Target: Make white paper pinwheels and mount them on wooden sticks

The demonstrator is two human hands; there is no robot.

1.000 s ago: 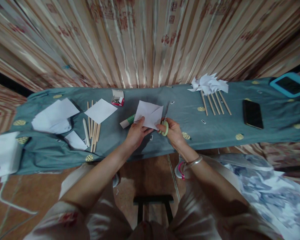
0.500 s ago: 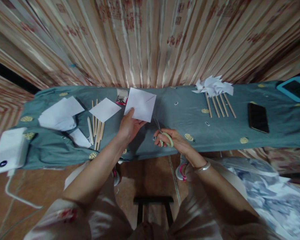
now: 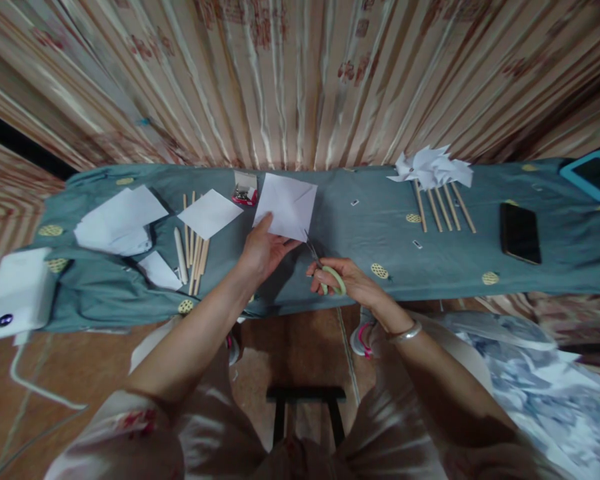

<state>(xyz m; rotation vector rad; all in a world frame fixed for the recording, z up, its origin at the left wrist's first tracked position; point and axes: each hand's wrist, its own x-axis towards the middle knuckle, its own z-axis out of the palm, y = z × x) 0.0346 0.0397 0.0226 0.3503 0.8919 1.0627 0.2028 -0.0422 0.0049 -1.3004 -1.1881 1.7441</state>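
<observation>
A square sheet of white paper [image 3: 286,205] with creases is pinched at its lower left by my left hand [image 3: 265,248], thumb on top and fingers beneath. My right hand [image 3: 341,277] grips a pair of scissors [image 3: 336,283] by its pale green handles. The scissor blades point up and left, their tips at the paper's lower right corner. Whether the blades have cut in there is too small to tell. Left of the paper lie another white square sheet [image 3: 210,215] and a small open box of pins [image 3: 245,191].
Wooden sticks [image 3: 196,260] and a paper stack [image 3: 115,223] lie at left, near a white device [image 3: 17,293]. Paper pinwheels [image 3: 433,167] on sticks, a black phone [image 3: 520,232] and a blue-framed device [image 3: 595,175] are at right. A plastic bag [image 3: 545,393] sits below the table.
The scissor blades have come up to the paper's lower right corner and look more open. The held paper has shifted slightly right; the whole view has moved a little.
</observation>
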